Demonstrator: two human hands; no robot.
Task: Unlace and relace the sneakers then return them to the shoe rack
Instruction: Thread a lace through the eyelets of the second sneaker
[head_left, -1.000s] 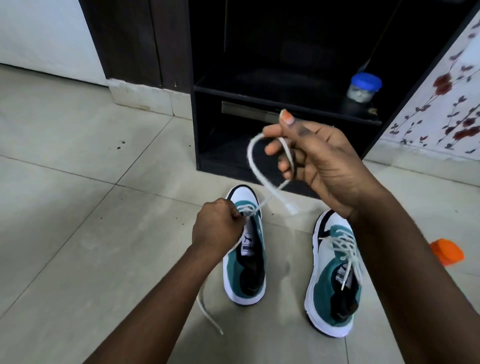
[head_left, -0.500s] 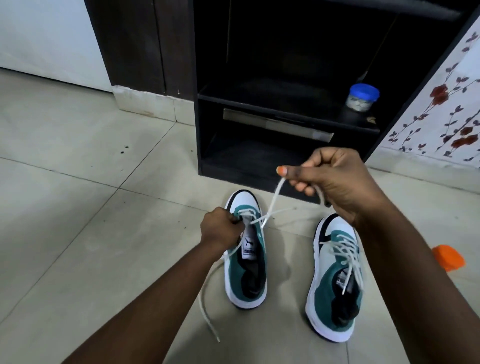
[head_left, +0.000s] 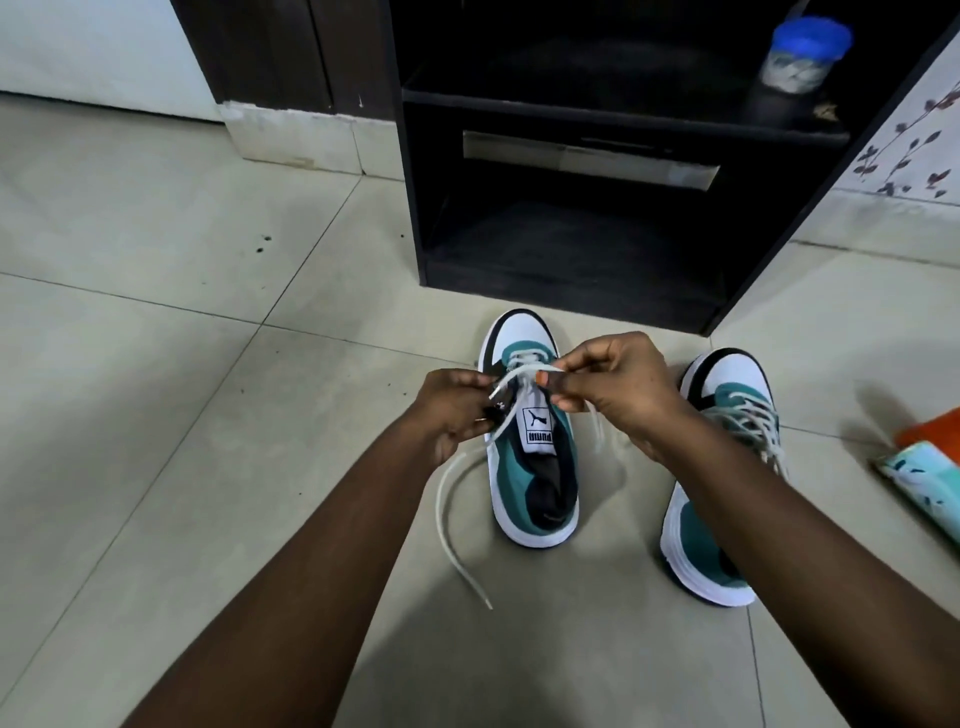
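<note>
Two white, teal and black sneakers stand on the tiled floor, toes toward the dark shoe rack (head_left: 566, 270). The left sneaker (head_left: 535, 467) has its white lace (head_left: 452, 499) threaded only near the toe. My left hand (head_left: 452, 410) grips that sneaker's left eyelet edge. My right hand (head_left: 613, 389) pinches the lace end just above the tongue, close to my left hand. A loose lace tail trails over the floor to the left. The right sneaker (head_left: 722, 519) is fully laced and partly hidden by my right forearm.
A blue-lidded jar (head_left: 802, 52) sits on the rack's upper shelf; the bottom shelf is bare. An orange object (head_left: 930, 431) and a pale patterned item (head_left: 924, 478) lie on the floor at the right. A floral wall panel stands right of the rack.
My right hand has come down from in front of the rack to the left sneaker's toe eyelets, bringing the lace end with it. My view has tilted down and closer.
</note>
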